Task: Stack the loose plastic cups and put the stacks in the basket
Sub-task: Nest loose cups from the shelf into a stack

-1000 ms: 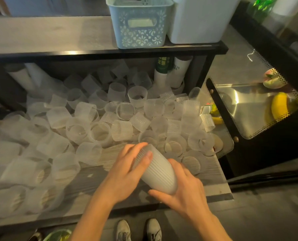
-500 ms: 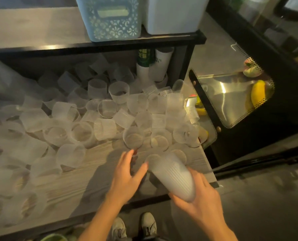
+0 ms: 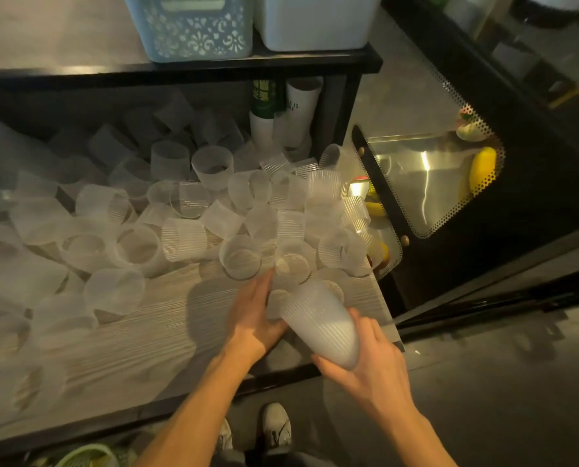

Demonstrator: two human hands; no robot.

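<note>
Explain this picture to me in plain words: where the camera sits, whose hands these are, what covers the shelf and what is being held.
There is no machine here. The camera is worn on a person's head and looks forward and down, so you see their own arms and, at the bottom, their shoes.

The wooden shelf is littered with loose cups, translucent ribbed plastic, some upright and some on their sides.

The right hand holds a stack of cups, tilted, with its open end toward the pile. The left hand reaches to a single cup just beside the stack; how firmly it grips is hard to tell.

On the shelf above stands a pale blue basket, next to a white bin.
</note>
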